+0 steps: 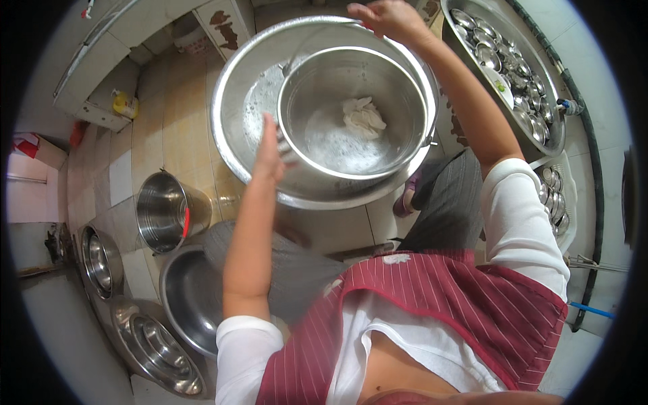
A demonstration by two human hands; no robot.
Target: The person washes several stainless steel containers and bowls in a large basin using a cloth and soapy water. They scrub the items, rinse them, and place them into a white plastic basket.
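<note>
A stainless steel bucket [309,91] sits tilted inside a wide metal basin [228,96] that holds sudsy water. Soapy water and a crumpled white cloth [363,117] are in the bucket. My right hand [395,21] is at the far side, curled around the red grip of the bucket's thin wire handle [324,30]. Blurred, my left hand [270,157] is beside the bucket's left rim, thumb up and fingers apart. Whether its fingertips touch the bucket wall I cannot tell.
A metal tub [549,139] of several small steel bowls stands at right, above a white basket [569,202] of metal ware. At left are another bucket [162,212], a large basin [185,298] and stacked basins [157,349]. A yellow bottle [125,104] stands by the ledge.
</note>
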